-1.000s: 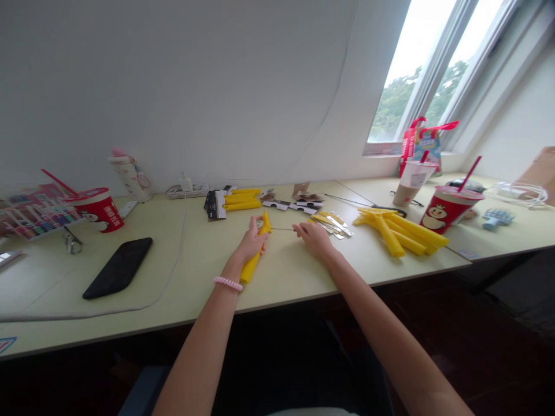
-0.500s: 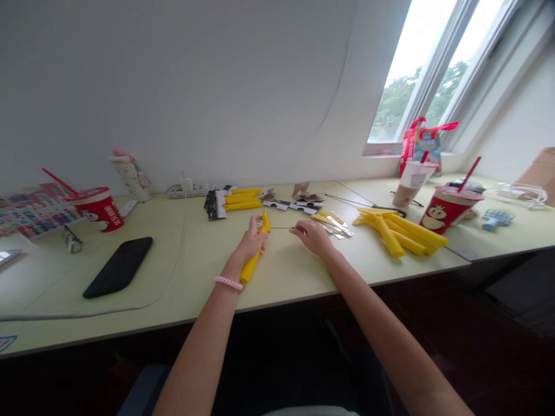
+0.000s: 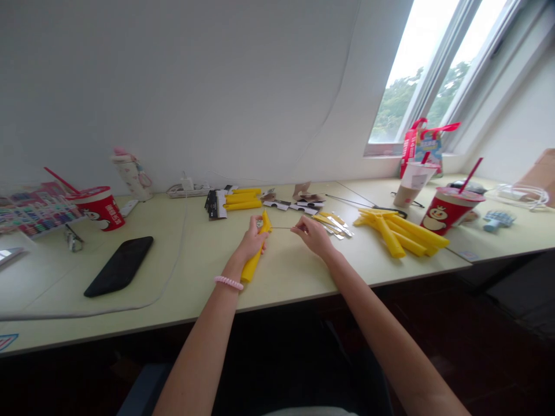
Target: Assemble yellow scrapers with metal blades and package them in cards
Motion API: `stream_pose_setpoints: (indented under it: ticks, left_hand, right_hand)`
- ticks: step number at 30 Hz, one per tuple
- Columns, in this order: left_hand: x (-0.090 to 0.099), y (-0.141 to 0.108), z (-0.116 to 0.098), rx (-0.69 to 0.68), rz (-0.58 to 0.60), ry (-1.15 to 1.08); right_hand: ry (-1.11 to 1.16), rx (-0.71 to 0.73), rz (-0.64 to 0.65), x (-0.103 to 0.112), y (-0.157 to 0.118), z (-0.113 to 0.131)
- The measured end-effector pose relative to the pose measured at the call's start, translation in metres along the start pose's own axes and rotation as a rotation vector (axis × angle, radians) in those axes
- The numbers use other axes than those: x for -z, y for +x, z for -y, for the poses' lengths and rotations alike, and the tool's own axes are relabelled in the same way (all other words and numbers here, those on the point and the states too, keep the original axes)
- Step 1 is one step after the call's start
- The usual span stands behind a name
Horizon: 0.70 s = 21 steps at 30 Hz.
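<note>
My left hand (image 3: 252, 238) is wrapped round a yellow tube-like roll (image 3: 252, 267) that slants over the table near its front edge. A thin cord or wire (image 3: 281, 228) runs straight from the roll's upper part to my right hand (image 3: 309, 231). The fingers of my right hand are pinched on its other end. Just beyond my right hand lie flat silver-and-yellow packets (image 3: 336, 224). Farther back are black-and-white cards (image 3: 277, 204) and several yellow rolls (image 3: 243, 201) with dark labels (image 3: 215, 204). More yellow rolls (image 3: 392, 234) are heaped to the right.
A black phone (image 3: 120, 266) and a red cup (image 3: 102, 214) stand to the left, with a white cable (image 3: 173, 263) crossing the table. At the right are another red cup (image 3: 446, 214), a clear cup (image 3: 411, 185) and a blue hair claw (image 3: 498, 221). A power strip (image 3: 191, 192) lies along the wall.
Almost nothing differs. Both hands keep their places, with the thin cord or wire still stretched between them; the whole view has shifted very slightly.
</note>
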<state>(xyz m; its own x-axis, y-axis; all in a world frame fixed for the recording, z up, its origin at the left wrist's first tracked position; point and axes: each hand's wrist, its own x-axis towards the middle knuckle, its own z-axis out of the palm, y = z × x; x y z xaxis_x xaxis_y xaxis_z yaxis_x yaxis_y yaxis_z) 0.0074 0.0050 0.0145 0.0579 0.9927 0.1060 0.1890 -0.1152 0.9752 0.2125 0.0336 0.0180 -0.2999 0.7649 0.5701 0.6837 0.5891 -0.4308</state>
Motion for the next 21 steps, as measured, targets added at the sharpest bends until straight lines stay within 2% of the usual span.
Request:
stream_pose_setpoints:
  ticks: [2, 5, 8, 14, 21]
  left_hand:
    - [-0.0003, -0.0009, -0.0009, 0.002, 0.003, -0.008]
    - [-0.0008, -0.002, -0.0023, 0.009, 0.001, -0.013]
    - [-0.0008, -0.0023, -0.0028, 0.007, -0.004, -0.015]
    - [-0.0007, -0.0024, -0.0022, 0.031, 0.001, -0.012]
    - [-0.0019, -0.0037, -0.0047, 0.039, 0.028, -0.04]
  right_hand:
    - [-0.075, -0.035, -0.012, -0.0003, 0.0, 0.0012]
    - [-0.179, -0.099, 0.057, -0.0025, -0.0011, 0.0041]
    - [-0.133, -0.069, 0.092, -0.0046, -0.0023, 0.0044]
    - [0.079, 0.007, 0.063, -0.0029, -0.0009, -0.0037]
    - [-0.077, -0.084, 0.089, -0.0009, -0.0027, -0.0001]
